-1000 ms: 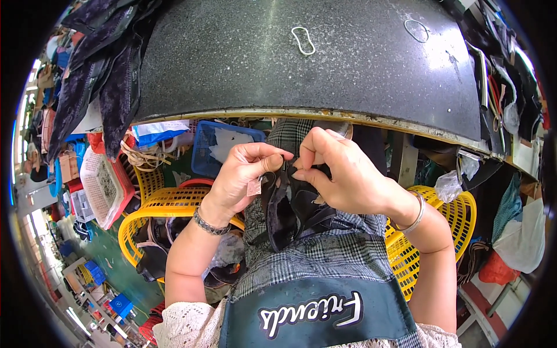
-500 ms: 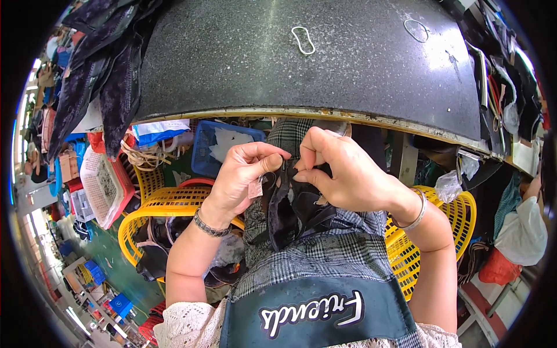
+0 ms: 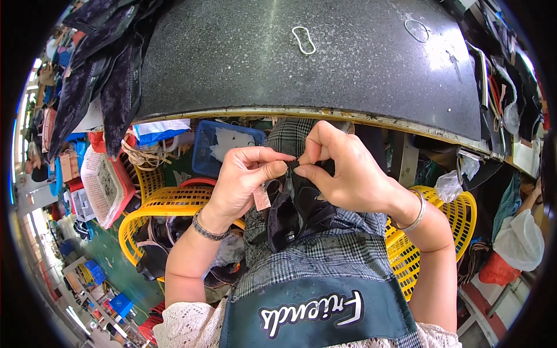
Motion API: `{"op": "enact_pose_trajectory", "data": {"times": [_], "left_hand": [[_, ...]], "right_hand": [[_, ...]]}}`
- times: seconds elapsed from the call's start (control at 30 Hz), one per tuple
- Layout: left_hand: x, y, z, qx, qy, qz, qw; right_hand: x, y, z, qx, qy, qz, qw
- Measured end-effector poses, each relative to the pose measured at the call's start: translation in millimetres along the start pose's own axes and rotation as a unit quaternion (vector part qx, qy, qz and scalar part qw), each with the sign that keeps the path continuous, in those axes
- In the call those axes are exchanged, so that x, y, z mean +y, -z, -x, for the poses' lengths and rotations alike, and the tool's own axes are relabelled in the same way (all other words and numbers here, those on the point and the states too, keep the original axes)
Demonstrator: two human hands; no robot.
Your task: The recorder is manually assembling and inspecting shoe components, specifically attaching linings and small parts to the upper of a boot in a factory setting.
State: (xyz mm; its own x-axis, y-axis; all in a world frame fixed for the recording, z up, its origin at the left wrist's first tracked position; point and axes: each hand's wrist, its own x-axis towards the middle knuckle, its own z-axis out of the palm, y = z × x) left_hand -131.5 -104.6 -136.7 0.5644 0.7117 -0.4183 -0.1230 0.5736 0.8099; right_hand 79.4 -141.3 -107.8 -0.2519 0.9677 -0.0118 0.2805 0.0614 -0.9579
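Note:
Over my lap I hold a black, fur-lined shoe upper (image 3: 283,223) by its top edge. Down its front runs a dark zipper (image 3: 289,185). My left hand (image 3: 241,180) pinches the top edge between thumb and forefinger. Right beside it, my right hand (image 3: 354,177) pinches the same edge, and the fingertips almost meet. A small pinkish tag (image 3: 261,198) hangs just below my left fingers. The exact spot gripped is partly hidden by the fingertips.
A dark speckled worktable (image 3: 232,64) lies ahead, with a white elastic band (image 3: 303,40) on it. Black furry pieces (image 3: 119,104) hang over its left end. Yellow baskets (image 3: 136,223) flank my lap, the left one filled. A blue crate (image 3: 203,151) sits under the table.
My hands have drawn together at the upper's top edge, the left shifting slightly right. The tag has swung a little, and the zipper shows more plainly between the fingers.

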Motion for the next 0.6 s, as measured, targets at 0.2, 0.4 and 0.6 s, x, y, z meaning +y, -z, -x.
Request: {"op": "enact_pose_trajectory", "data": {"times": [0.2, 0.4, 0.6], "left_hand": [[4.4, -3.0, -2.2, 0.006, 0.022, -0.005, 1.000], [1.9, -5.1, -1.6, 0.035, -0.024, 0.036, 0.998], [2.2, -7.0, -3.1, 0.006, 0.009, 0.068, 0.998]], "right_hand": [[-5.2, -0.2, 0.4, 0.017, 0.035, 0.065, 0.997], [-8.6, -1.4, -0.4, 0.023, 0.177, 0.156, 0.971], [-1.8, -14.2, 1.1, 0.112, 0.294, 0.299, 0.901]]}}
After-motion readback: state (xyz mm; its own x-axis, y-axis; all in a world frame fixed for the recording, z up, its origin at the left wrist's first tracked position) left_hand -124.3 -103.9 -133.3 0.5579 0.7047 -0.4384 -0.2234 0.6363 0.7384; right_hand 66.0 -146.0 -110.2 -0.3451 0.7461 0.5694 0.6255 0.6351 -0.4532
